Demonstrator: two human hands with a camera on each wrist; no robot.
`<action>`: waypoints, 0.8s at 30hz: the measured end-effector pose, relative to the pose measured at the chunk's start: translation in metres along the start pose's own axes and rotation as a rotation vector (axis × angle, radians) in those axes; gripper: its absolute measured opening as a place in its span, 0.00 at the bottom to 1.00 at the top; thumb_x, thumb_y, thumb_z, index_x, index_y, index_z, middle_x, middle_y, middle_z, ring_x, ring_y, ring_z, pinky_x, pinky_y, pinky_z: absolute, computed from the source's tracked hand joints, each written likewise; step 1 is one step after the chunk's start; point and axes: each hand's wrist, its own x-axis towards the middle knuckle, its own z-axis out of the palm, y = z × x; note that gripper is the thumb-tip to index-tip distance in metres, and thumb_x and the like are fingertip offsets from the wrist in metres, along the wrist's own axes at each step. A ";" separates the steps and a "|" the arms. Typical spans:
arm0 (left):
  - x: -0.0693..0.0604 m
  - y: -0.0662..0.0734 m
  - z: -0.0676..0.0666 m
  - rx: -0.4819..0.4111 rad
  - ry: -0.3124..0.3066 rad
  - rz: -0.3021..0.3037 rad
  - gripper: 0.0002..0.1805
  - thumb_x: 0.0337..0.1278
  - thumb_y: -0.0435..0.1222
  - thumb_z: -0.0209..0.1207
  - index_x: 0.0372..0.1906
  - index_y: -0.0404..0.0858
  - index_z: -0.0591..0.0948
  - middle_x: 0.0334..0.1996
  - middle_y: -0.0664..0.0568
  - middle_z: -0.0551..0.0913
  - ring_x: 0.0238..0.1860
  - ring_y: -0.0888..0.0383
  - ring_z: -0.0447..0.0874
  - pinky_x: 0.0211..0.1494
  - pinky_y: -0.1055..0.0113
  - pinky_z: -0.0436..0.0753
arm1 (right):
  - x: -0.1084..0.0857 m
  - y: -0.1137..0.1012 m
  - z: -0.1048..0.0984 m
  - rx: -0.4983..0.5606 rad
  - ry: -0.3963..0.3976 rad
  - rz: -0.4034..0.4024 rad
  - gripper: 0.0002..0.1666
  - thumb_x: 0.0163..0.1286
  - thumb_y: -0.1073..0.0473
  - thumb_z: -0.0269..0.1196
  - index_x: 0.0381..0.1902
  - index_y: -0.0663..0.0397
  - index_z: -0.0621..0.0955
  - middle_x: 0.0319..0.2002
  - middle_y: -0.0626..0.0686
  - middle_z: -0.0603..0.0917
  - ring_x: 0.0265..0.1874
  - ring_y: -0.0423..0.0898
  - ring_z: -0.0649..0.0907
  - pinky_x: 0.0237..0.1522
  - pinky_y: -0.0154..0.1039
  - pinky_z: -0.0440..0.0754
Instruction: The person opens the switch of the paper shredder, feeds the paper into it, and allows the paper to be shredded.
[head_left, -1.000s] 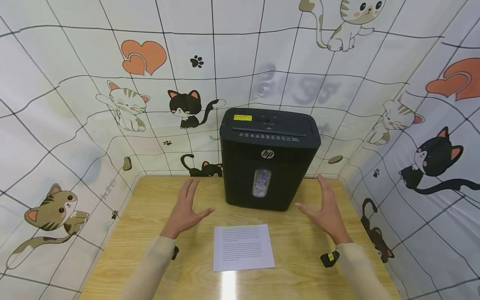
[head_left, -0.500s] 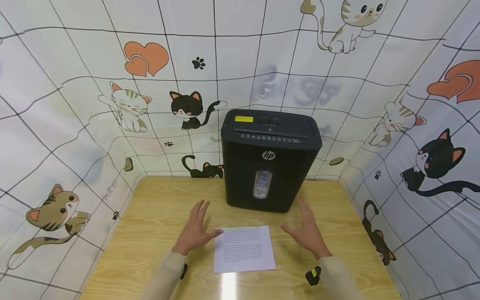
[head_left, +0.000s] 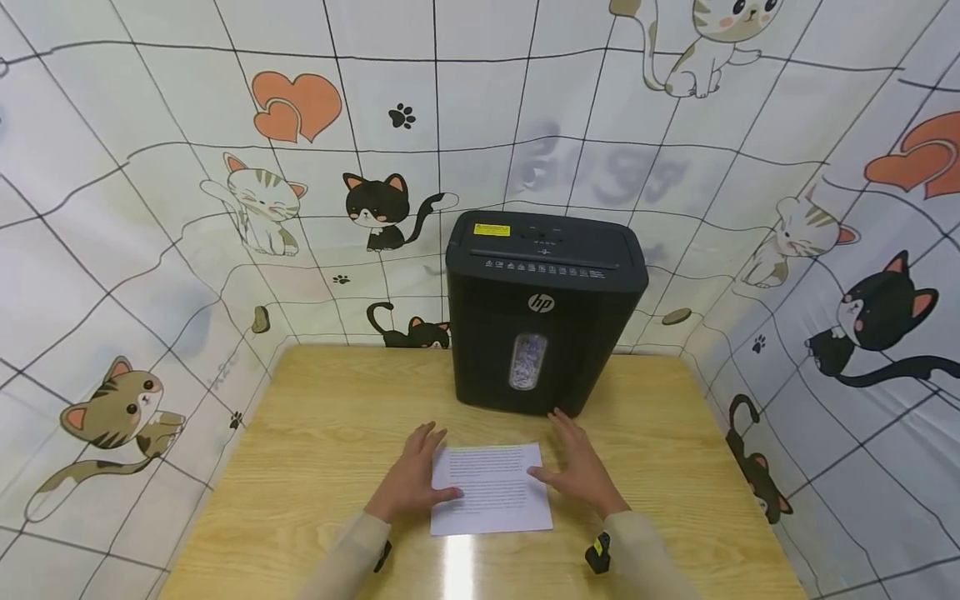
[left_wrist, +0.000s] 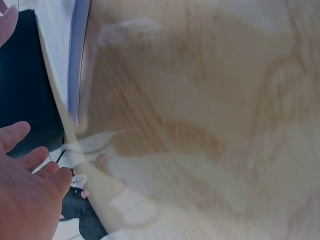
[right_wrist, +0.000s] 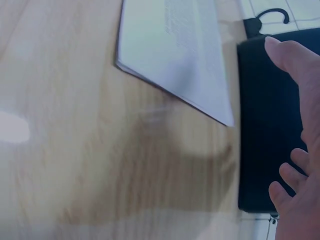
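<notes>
A thin stack of printed paper (head_left: pixel 491 490) lies flat on the wooden table, its edge showing several layers in the left wrist view. My left hand (head_left: pixel 414 477) hovers at the stack's left side, thumb over its left edge, fingers spread and holding nothing. On the opposite side my right hand (head_left: pixel 581 468) is also spread and holds nothing, its thumb near the right edge. In the right wrist view, a gap shows between the right hand (right_wrist: pixel 302 145) and the paper (right_wrist: pixel 175 60). Behind the paper stands a black HP paper shredder (head_left: pixel 540 325) with shreds visible in its window.
The wooden table (head_left: pixel 360 392) meets a cloth backdrop (head_left: pixel 487 108) printed with cats and a grid at the back and sides. The shredder's feed slot (head_left: pixel 543 258) is on top, with a yellow label (head_left: pixel 492 230) beside it.
Both hands have moved inward and toward the near side, from beside the shredder to the two sides of the paper. The paper and shredder have stayed in place.
</notes>
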 end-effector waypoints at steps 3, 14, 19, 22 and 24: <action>-0.002 0.004 0.005 0.015 -0.022 0.006 0.62 0.37 0.64 0.77 0.77 0.40 0.65 0.80 0.39 0.57 0.80 0.38 0.54 0.69 0.42 0.76 | -0.001 -0.002 0.011 -0.009 -0.035 -0.009 0.62 0.53 0.38 0.78 0.79 0.55 0.64 0.80 0.59 0.60 0.79 0.62 0.61 0.74 0.66 0.63; -0.009 0.014 0.017 0.079 -0.087 0.093 0.57 0.37 0.59 0.79 0.72 0.35 0.71 0.77 0.34 0.62 0.78 0.33 0.57 0.69 0.42 0.76 | -0.007 -0.006 0.042 -0.079 -0.127 -0.025 0.60 0.51 0.39 0.80 0.76 0.56 0.68 0.79 0.59 0.64 0.78 0.61 0.64 0.75 0.61 0.64; -0.010 0.014 0.022 0.103 -0.102 0.053 0.56 0.36 0.59 0.79 0.72 0.36 0.72 0.78 0.35 0.61 0.79 0.34 0.56 0.70 0.44 0.76 | -0.011 -0.009 0.046 -0.114 -0.136 -0.018 0.59 0.51 0.39 0.79 0.75 0.57 0.69 0.77 0.60 0.66 0.77 0.61 0.65 0.75 0.62 0.64; -0.011 0.016 0.022 0.111 -0.112 0.036 0.56 0.37 0.58 0.79 0.72 0.36 0.72 0.78 0.35 0.60 0.79 0.35 0.56 0.71 0.44 0.74 | -0.012 -0.007 0.048 -0.127 -0.135 -0.013 0.59 0.52 0.38 0.78 0.75 0.57 0.69 0.77 0.60 0.66 0.77 0.61 0.65 0.75 0.62 0.64; -0.013 0.017 0.021 0.118 -0.120 0.027 0.55 0.38 0.58 0.79 0.72 0.36 0.72 0.79 0.36 0.60 0.80 0.35 0.56 0.72 0.43 0.72 | -0.012 -0.007 0.050 -0.129 -0.136 -0.011 0.59 0.53 0.37 0.77 0.75 0.57 0.68 0.78 0.60 0.66 0.77 0.61 0.65 0.75 0.61 0.64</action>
